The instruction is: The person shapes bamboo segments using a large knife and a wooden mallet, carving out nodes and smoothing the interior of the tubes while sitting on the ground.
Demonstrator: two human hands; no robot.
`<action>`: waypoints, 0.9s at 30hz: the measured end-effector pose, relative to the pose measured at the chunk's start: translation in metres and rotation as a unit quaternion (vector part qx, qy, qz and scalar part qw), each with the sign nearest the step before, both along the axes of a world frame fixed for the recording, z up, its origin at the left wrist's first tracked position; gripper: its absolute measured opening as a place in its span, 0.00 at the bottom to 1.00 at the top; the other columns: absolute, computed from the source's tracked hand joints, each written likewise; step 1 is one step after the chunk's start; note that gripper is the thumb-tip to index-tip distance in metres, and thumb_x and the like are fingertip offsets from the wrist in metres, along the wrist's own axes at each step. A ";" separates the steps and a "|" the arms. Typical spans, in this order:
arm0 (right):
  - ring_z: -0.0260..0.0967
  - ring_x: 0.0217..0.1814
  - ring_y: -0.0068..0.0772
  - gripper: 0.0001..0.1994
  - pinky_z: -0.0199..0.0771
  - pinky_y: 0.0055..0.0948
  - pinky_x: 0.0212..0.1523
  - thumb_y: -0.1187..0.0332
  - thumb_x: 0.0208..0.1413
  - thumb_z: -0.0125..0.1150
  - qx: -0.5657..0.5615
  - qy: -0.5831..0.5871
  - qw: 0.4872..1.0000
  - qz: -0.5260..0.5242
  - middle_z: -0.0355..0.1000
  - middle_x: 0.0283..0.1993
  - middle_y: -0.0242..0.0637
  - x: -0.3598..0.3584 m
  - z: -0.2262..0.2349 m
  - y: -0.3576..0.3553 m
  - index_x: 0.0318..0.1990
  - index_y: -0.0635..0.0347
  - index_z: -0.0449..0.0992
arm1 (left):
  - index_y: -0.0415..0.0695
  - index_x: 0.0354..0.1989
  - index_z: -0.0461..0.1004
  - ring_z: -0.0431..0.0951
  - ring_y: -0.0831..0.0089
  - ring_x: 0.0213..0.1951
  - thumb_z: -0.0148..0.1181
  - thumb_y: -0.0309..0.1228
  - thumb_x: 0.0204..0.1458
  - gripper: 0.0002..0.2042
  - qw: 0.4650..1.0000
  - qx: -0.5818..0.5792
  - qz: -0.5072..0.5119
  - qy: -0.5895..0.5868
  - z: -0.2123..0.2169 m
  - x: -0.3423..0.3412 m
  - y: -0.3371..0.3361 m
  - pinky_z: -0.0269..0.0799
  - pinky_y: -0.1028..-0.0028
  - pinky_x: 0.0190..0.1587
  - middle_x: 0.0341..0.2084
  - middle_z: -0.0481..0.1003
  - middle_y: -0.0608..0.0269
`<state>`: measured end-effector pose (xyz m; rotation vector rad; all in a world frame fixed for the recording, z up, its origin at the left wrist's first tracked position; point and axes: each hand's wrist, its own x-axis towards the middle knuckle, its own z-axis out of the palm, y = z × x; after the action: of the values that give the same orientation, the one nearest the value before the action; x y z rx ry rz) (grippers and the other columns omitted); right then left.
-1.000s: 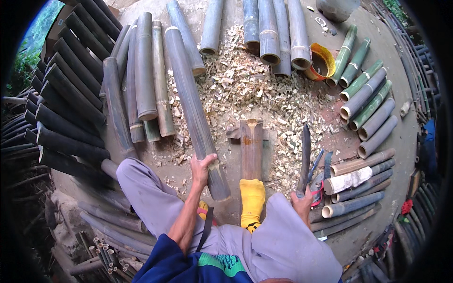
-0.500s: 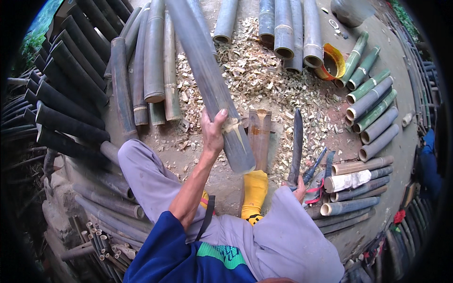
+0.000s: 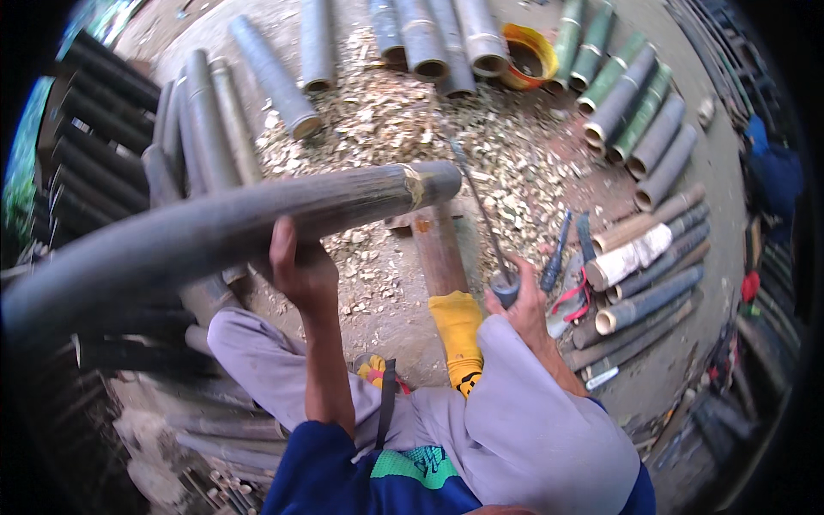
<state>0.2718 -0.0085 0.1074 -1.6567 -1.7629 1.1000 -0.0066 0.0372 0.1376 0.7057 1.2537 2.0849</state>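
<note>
A long grey-brown bamboo tube [image 3: 335, 199] lies across the view, raised above the floor, with a pale node ring near its right end. My left hand [image 3: 302, 268] is wrapped round it from below, thumb along its near side. In my right hand [image 3: 524, 300], beside my right knee, is the handle of a long knife [image 3: 487, 219]. Its thin dark blade points up and away, just right of the tube's end. Beneath that end stands a brown bamboo block [image 3: 440, 253], with a yellow cloth [image 3: 457, 330] round its near part, between my legs.
Pale wood chips [image 3: 386, 103] cover the floor ahead. Bamboo tubes [image 3: 421, 43] lie fanned around, with green ones [image 3: 614, 73] at the far right. A yellow-orange bucket [image 3: 525, 56] lies among them. Another dark-handled tool [image 3: 556, 253] and several short tubes [image 3: 648, 296] are right of my knee.
The bamboo tube has swung from pointing away to lying crosswise, its long end now at the left. My right hand has raised the knife and brought it left, nearer the tube's end.
</note>
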 end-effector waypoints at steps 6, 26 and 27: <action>0.76 0.30 0.48 0.21 0.77 0.39 0.30 0.73 0.43 0.66 0.112 0.001 0.989 0.091 0.72 0.32 0.50 -0.027 -0.007 0.007 0.46 0.63 0.65 | 0.34 0.61 0.51 0.65 0.55 0.58 0.58 0.15 0.41 0.35 0.995 -0.067 0.007 0.073 -0.018 0.061 -0.032 0.56 0.61 0.63 0.57 0.63 0.41; 0.76 0.33 0.48 0.19 0.76 0.40 0.30 0.70 0.47 0.63 0.085 -0.039 0.996 0.005 0.74 0.32 0.51 0.003 -0.061 0.037 0.45 0.64 0.64 | 0.31 0.57 0.60 0.68 0.66 0.56 0.55 0.17 0.44 0.27 0.985 -0.121 0.016 0.124 -0.043 0.073 -0.066 0.63 0.68 0.57 0.55 0.66 0.51; 0.76 0.33 0.47 0.19 0.76 0.40 0.30 0.70 0.48 0.63 0.081 -0.028 0.996 -0.029 0.74 0.32 0.51 0.005 -0.061 0.037 0.45 0.65 0.64 | 0.31 0.56 0.60 0.68 0.66 0.55 0.55 0.18 0.44 0.27 0.984 -0.121 0.025 0.126 -0.043 0.070 -0.068 0.63 0.69 0.57 0.55 0.66 0.52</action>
<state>0.2763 0.0280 0.0460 -1.6416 -1.7774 0.8685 0.0639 -0.0304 0.0942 0.8519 1.6480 1.8801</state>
